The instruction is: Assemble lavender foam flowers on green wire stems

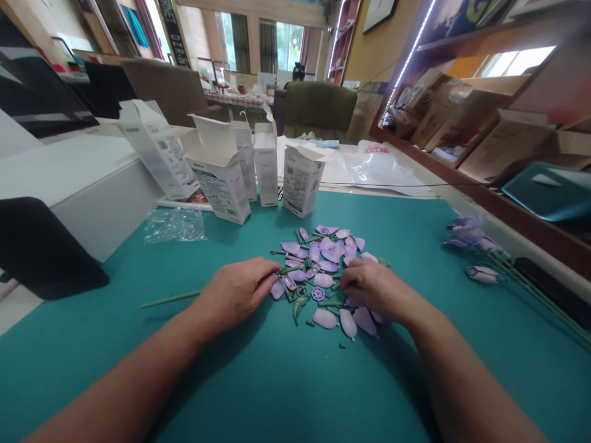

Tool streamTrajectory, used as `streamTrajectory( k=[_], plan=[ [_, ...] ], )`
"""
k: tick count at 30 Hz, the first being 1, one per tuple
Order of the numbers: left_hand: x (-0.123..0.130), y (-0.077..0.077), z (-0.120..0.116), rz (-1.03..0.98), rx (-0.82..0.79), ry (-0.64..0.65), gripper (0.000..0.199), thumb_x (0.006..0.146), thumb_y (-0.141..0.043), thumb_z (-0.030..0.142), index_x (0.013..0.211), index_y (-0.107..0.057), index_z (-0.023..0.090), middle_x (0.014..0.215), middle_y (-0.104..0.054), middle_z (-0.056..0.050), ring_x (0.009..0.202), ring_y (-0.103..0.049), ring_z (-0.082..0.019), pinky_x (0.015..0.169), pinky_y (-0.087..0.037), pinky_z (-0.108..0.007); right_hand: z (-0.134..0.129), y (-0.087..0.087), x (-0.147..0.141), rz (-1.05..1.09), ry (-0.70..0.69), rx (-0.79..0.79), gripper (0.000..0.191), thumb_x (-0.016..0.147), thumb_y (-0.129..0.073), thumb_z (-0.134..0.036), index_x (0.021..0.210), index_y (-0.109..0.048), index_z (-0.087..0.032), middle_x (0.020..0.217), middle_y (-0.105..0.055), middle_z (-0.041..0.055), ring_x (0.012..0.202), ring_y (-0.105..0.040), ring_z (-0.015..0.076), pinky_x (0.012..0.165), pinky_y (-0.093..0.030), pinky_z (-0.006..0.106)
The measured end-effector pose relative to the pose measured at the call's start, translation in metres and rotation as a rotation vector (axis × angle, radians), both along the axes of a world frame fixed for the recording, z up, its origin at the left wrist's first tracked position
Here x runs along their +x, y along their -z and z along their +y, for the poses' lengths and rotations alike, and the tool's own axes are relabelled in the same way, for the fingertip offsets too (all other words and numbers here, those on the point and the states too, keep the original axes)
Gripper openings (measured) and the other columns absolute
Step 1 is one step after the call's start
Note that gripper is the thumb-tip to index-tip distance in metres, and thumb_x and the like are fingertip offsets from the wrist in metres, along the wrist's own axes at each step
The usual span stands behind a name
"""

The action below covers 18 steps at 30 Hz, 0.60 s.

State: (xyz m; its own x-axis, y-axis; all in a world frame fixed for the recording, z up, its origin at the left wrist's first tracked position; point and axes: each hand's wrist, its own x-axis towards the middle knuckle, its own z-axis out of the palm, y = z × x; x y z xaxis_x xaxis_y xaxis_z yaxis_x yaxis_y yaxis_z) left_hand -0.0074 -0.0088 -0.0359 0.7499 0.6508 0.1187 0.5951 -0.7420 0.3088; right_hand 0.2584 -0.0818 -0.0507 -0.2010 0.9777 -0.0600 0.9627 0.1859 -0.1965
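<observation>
A spread of loose lilac petal pieces (325,318) and small green parts (299,307) lies on the teal mat (277,381). At the left edge of the spread, my left hand (240,289) pinches a green stem (170,299), which sticks out to the left beneath the wrist and shows again beyond the fingertips. My right hand (376,286) rests at the right side of the pieces, fingers curled down and together; whatever is between them is hidden. A purple wheel-shaped piece (317,294) lies between the hands.
Open white boxes (302,178) stand along the mat's back edge, with a crumpled clear bag (175,225) in front at left. Purple flowers on long stems (468,234) lie at far right near a dark phone-like object (545,286). A person (298,72) sits in the background.
</observation>
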Motion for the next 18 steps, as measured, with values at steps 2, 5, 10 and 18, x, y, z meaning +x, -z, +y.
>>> streamTrajectory(
  k=[2, 5, 10, 18],
  plan=[
    [0.000, 0.000, 0.000, 0.002, 0.005, 0.000, 0.030, 0.093, -0.037, 0.030, 0.105, -0.062, 0.019, 0.099, -0.068, -0.005, 0.087, -0.063, -0.020, 0.070, -0.047, -0.028, -0.002, -0.004, -0.005, 0.016, -0.024, -0.003, 0.019, 0.075, -0.055, -0.007, 0.073, -0.069, -0.020, 0.080, -0.063, 0.0040, 0.074, -0.055, 0.0162, 0.062, -0.037, 0.025],
    [0.000, 0.001, 0.000, 0.010, 0.001, -0.003, 0.031, 0.093, -0.036, 0.030, 0.105, -0.062, 0.019, 0.099, -0.068, -0.006, 0.088, -0.063, -0.020, 0.072, -0.047, -0.029, -0.005, -0.010, -0.014, 0.033, -0.052, -0.054, 0.018, 0.075, -0.056, -0.007, 0.071, -0.069, -0.019, 0.077, -0.063, 0.0037, 0.072, -0.055, 0.0156, 0.062, -0.037, 0.025],
    [0.001, 0.002, 0.000, 0.016, -0.017, -0.001, 0.031, 0.093, -0.036, 0.030, 0.106, -0.062, 0.018, 0.099, -0.067, -0.006, 0.089, -0.063, -0.022, 0.073, -0.047, -0.031, -0.004, -0.011, -0.020, 0.010, -0.011, -0.146, 0.012, 0.072, -0.060, -0.010, 0.071, -0.068, -0.019, 0.080, -0.064, 0.0041, 0.071, -0.054, 0.0159, 0.058, -0.033, 0.025],
    [0.000, -0.002, -0.001, 0.013, -0.030, -0.026, 0.030, 0.093, -0.038, 0.029, 0.106, -0.062, 0.019, 0.100, -0.067, -0.006, 0.089, -0.063, -0.021, 0.072, -0.046, -0.030, -0.001, -0.002, -0.008, 0.008, 0.009, 0.015, 0.017, 0.081, -0.051, -0.013, 0.078, -0.067, -0.020, 0.083, -0.064, 0.0037, 0.072, -0.054, 0.0150, 0.059, -0.032, 0.024]
  ],
)
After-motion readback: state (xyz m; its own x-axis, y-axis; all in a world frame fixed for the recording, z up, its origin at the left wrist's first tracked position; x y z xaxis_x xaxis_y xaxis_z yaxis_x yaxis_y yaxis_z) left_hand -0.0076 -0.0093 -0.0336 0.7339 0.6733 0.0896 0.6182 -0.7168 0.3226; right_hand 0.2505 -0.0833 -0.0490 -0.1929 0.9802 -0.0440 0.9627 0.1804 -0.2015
